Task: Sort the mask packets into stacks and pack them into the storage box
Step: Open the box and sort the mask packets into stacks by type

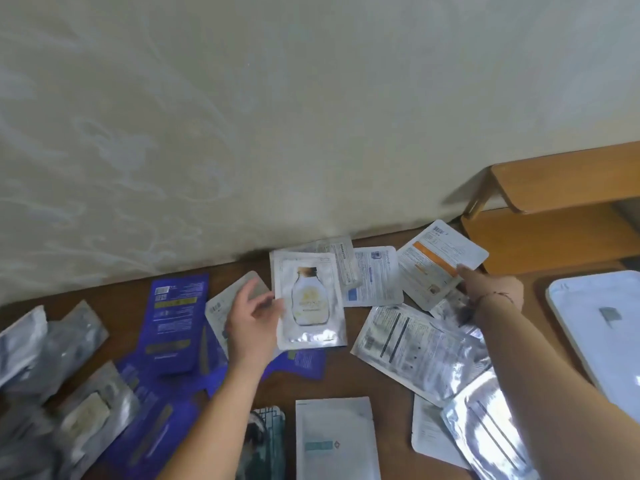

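Just one view here, head-worn and wide-angle, looking forward and steeply down across the wooden table (346,382) toward the pale wall (277,116) close behind it. It sits near, both forearms reaching in from the bottom edge, straight lines bowing at the borders.

free: bare table (374,379) centre-front | blocked: packets (420,351) right, purple packets (173,327) left

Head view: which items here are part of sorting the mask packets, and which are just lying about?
Job:
bottle-print packet, held by left hand
orange-striped packet, held by right hand
purple packets
silver packets
white lid or tray, possibly the box's

Lying about:
wooden shelf
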Demonstrator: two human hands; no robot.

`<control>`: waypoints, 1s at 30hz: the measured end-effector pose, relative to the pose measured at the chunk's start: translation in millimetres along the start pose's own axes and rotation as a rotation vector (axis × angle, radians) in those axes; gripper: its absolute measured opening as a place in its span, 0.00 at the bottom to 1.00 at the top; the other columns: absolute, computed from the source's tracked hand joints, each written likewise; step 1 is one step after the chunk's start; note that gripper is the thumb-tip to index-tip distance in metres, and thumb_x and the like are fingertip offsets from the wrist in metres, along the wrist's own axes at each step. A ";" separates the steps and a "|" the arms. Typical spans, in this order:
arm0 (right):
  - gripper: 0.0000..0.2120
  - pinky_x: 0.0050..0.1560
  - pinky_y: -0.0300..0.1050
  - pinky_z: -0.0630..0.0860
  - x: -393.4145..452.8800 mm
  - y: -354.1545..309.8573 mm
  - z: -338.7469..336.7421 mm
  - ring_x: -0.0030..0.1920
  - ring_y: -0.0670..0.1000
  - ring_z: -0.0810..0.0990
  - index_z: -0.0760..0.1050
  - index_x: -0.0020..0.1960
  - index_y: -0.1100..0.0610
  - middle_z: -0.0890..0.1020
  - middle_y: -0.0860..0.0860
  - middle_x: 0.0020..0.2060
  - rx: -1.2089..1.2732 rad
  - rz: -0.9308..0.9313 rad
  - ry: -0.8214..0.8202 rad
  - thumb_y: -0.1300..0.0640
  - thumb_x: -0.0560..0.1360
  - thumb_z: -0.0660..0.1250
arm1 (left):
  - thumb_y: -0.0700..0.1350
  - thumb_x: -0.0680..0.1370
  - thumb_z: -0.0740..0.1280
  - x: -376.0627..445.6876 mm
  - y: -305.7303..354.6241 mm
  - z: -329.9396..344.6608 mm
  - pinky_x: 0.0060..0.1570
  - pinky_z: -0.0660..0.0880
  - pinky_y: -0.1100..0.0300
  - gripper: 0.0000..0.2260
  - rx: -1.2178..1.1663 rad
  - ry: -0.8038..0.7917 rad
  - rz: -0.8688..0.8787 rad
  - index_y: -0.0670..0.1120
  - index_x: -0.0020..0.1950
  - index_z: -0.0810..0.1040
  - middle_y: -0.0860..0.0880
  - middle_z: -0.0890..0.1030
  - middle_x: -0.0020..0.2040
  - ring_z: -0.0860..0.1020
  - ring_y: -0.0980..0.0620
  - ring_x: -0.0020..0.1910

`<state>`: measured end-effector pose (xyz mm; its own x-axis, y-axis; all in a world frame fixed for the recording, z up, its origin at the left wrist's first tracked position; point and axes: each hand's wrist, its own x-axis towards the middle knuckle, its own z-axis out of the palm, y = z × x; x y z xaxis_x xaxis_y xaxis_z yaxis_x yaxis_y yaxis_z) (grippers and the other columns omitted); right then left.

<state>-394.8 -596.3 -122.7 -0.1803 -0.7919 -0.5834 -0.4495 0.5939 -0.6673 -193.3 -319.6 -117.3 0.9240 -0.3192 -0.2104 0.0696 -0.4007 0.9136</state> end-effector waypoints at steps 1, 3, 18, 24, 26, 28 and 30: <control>0.18 0.45 0.55 0.82 1.6 -1.6 2.9 0.39 0.55 0.82 0.77 0.39 0.59 0.84 0.55 0.40 -0.025 -0.017 0.020 0.46 0.65 0.77 | 0.37 0.75 0.72 -0.9 -1.9 -5.4 0.52 0.77 0.66 0.23 -0.025 0.053 0.027 0.46 0.69 0.72 0.50 0.82 0.52 0.80 0.66 0.46; 0.18 0.44 0.56 0.82 7.3 -4.6 8.0 0.38 0.57 0.83 0.76 0.38 0.59 0.83 0.57 0.40 -0.050 -0.015 0.042 0.46 0.64 0.78 | 0.35 0.76 0.70 -4.4 -6.4 -13.4 0.46 0.74 0.75 0.21 -0.032 0.120 0.058 0.42 0.68 0.72 0.46 0.81 0.56 0.78 0.66 0.47; 0.10 0.42 0.55 0.83 -206.7 64.6 -35.8 0.46 0.58 0.85 0.76 0.57 0.60 0.85 0.57 0.49 0.410 -0.170 -0.594 0.63 0.80 0.58 | 0.45 0.72 0.75 -82.0 -48.2 -79.2 0.73 0.62 0.51 0.44 0.541 -0.295 0.889 0.52 0.80 0.50 0.50 0.55 0.80 0.56 0.51 0.78; 0.15 0.40 0.56 0.82 -330.9 126.9 -0.6 0.44 0.62 0.84 0.77 0.60 0.61 0.83 0.63 0.52 0.184 0.135 -1.052 0.63 0.76 0.60 | 0.55 0.80 0.63 -119.6 -88.0 -181.5 0.71 0.65 0.52 0.22 0.326 -0.202 0.876 0.51 0.73 0.68 0.46 0.65 0.76 0.64 0.52 0.75; 0.17 0.38 0.54 0.83 -354.1 147.6 12.9 0.43 0.62 0.84 0.77 0.59 0.62 0.83 0.64 0.52 0.160 0.233 -1.134 0.62 0.72 0.62 | 0.50 0.80 0.66 -131.3 -99.9 -209.3 0.65 0.72 0.50 0.18 0.293 -0.175 0.965 0.44 0.67 0.77 0.40 0.73 0.70 0.71 0.48 0.70; 0.17 0.38 0.54 0.82 -375.0 166.1 22.9 0.42 0.61 0.85 0.77 0.59 0.63 0.82 0.65 0.53 0.112 0.272 -1.188 0.63 0.71 0.63 | 0.48 0.78 0.69 -144.5 -111.4 -237.3 0.62 0.74 0.48 0.15 0.255 -0.147 0.950 0.42 0.61 0.81 0.40 0.77 0.66 0.75 0.46 0.66; 0.12 0.35 0.52 0.82 -390.9 183.3 31.4 0.39 0.60 0.84 0.76 0.57 0.65 0.82 0.66 0.51 0.037 0.208 -1.168 0.63 0.76 0.62 | 0.50 0.78 0.69 -156.6 -125.3 -263.7 0.61 0.75 0.48 0.15 0.167 -0.189 0.863 0.41 0.58 0.83 0.44 0.81 0.61 0.78 0.47 0.63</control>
<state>-379.3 -173.4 -31.5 0.6687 -0.0818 -0.7390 -0.4773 0.7148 -0.5111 -247.6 7.0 -107.0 0.5508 -0.6974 0.4586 -0.6897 -0.0709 0.7206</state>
